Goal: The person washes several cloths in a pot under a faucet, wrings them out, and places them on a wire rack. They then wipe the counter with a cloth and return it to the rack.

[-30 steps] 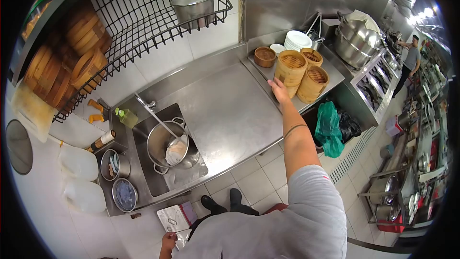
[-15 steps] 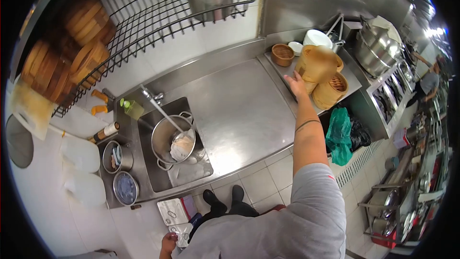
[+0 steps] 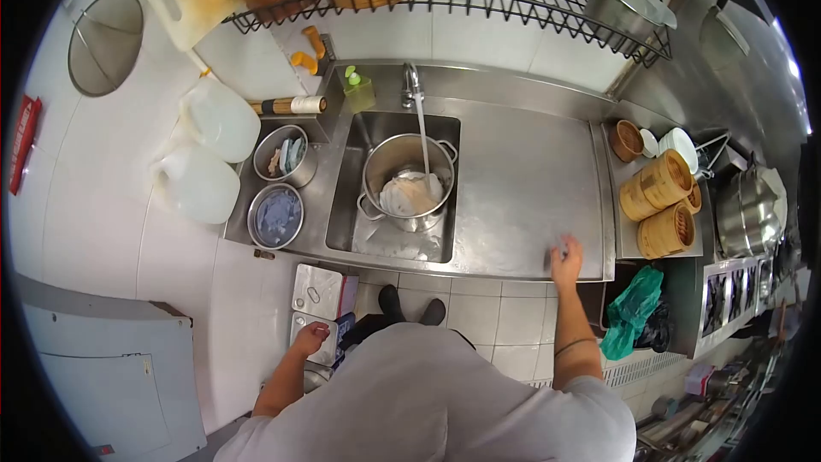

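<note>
You are resting your right hand (image 3: 566, 258), fingers spread, on the counter (image 3: 513, 188); the pot (image 3: 409, 184) sits left, nearer it.

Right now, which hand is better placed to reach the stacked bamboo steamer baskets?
The right hand, probably. It rests on the steel counter, on the same side as the stacked bamboo steamer baskets. The left hand hangs low by the metal trays, far across.

Right hand (image 3: 566, 255) stretched forward, fingers spread; left hand (image 3: 308, 338) low, loosely curled
</note>
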{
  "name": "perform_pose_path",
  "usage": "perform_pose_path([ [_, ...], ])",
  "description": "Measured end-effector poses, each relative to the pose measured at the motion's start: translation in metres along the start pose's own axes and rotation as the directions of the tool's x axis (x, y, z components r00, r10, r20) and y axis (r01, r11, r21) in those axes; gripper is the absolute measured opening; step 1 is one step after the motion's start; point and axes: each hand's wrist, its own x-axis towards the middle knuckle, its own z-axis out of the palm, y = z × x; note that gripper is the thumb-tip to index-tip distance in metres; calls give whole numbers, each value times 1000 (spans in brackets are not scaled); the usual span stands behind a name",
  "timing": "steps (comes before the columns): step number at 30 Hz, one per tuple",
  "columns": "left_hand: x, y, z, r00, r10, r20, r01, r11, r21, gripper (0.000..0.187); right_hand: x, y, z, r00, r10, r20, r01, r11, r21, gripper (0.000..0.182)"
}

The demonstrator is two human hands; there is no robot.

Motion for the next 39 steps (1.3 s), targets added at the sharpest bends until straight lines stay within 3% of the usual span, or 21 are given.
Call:
perform_pose_path([
  [5, 19, -12, -11, 991, -30, 133, 13, 992, 126, 25, -76, -62, -16, 987, 158, -11, -156, 982, 110, 27],
  [7, 36, -17, -18, 982, -61, 178, 32, 987, 159, 25, -104, -78, -19, 970, 235, 56, -236, 972, 14, 21],
  [9, 61, -32, -29, 987, 48, 154, -63, 994, 94, 26, -133, -84, -18, 964, 261, 53, -261, 965, -7, 19],
  [12, 86, -10, -44, 993, 31, 115, -46, 991, 126, 26, -169, -93, -16, 933, 328, 148, -318, 944, -85, 18],
  [19, 135, -23, -73, 986, 75, 146, -86, 994, 68, 20, -232, -70, -4, 883, 464, 68, -441, 872, -214, 15],
  [21, 133, -11, -88, 989, -20, 145, 4, 994, 108, 18, -245, -67, 1, 633, 733, 250, -718, 676, -167, 19],
  [22, 131, -5, -91, 990, -40, 134, 29, 997, 78, 17, -252, -68, 7, 631, 735, 248, -721, 674, -164, 19],
  [24, 130, 3, -102, 990, -49, 133, 37, 996, 85, 17, -260, -68, 12, 387, 754, 531, -866, 495, -72, 25],
  [25, 130, 2, -103, 989, -63, 132, 52, 995, 87, 18, -258, -76, 11, 385, 757, 528, -865, 495, -79, 25],
  [27, 130, -2, -100, 991, -75, 110, 72, 997, 30, 19, -253, -91, 13, 257, 695, 672, -858, 484, -171, 32],
  [29, 129, -7, -101, 992, -96, 81, 97, 995, -16, 21, -247, -94, 21, 257, 664, 703, -835, 518, -184, 35],
  [31, 124, -10, -97, 989, -43, 140, 46, 999, -19, 25, -241, -95, 28, 376, 621, 687, -787, 605, -117, 37],
  [34, 121, -21, -93, 990, -7, 138, -2, 998, 62, 26, -234, -86, 36, 396, 598, 697, -804, 592, -52, 38],
  [37, 126, -44, -94, 975, -79, 209, 95, 993, -70, 30, -231, -74, 38, 445, 563, 696, -765, 643, -31, 37],
  [39, 117, -34, -95, 973, -131, 192, 143, 988, -52, 26, -218, -93, 28, 428, 598, 677, -786, 616, -47, 35],
])
